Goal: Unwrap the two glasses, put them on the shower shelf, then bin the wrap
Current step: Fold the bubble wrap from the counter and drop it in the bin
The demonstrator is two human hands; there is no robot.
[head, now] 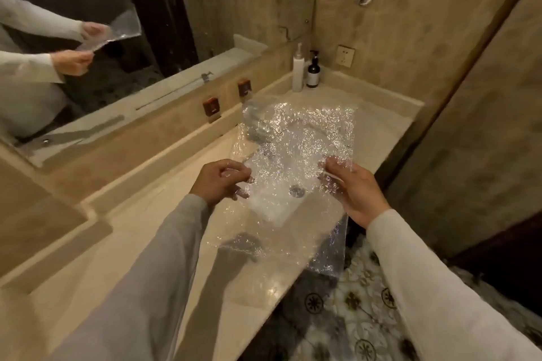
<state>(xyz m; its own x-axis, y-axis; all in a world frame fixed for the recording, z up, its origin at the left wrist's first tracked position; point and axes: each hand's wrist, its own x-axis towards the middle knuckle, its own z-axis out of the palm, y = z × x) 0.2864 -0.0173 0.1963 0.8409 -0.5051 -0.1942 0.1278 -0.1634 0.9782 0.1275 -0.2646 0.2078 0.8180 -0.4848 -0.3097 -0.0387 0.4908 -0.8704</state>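
A sheet of clear crinkled wrap (293,155) is held up flat over the basin (296,199), stretched between the two hands. The grip of the left hand (221,182) is pinched on the sheet's near-left part, thumb against fingers; the grip of the right hand (352,187) is pinched on the near-right part, with film bunched around the fingertips (333,165). Beyond both grips the wrap rises toward the mirror (88,38); below them it hangs toward the patterned floor (352,302).

No glasses can be made out here. A greyish shape shows through the far-left corner of the sheet, but it cannot be told whether that is a glass or the tap. No shower shelf and no bin are in view.

The wrap is judged to be thin and slippery, so a loose pinch at either grip could let the sheet slide out and fall into the basin beneath the grips or onto the floor. If it is crumpled carelessly, the hanging tail below the right grip could brush the surface (146,243).

Containers: the basin appears empty, with only its drain (296,191) seen through the film. Far beyond the right grip stand a white pump bottle (298,73) and a dark pump bottle (313,73), side by side; their contents cannot be told.
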